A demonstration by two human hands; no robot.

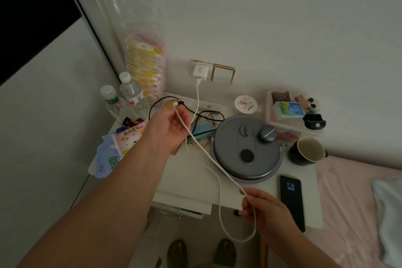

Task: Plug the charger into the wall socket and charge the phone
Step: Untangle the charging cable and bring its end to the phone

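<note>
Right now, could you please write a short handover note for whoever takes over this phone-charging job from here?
Left hand: raised over the table, pinching the free plug end of the white cable.
Right hand: nearer the body, holding the same cable further along; slack loops below it.
Charger: already in the wall socket, cable attached at its underside.
Phone: lies flat at the table's front right corner, screen lit, nothing plugged in.
Done: charger plugged in, cable picked up.
Left: bring the plug end to the phone and insert it. The port is not visible from here.
</note>
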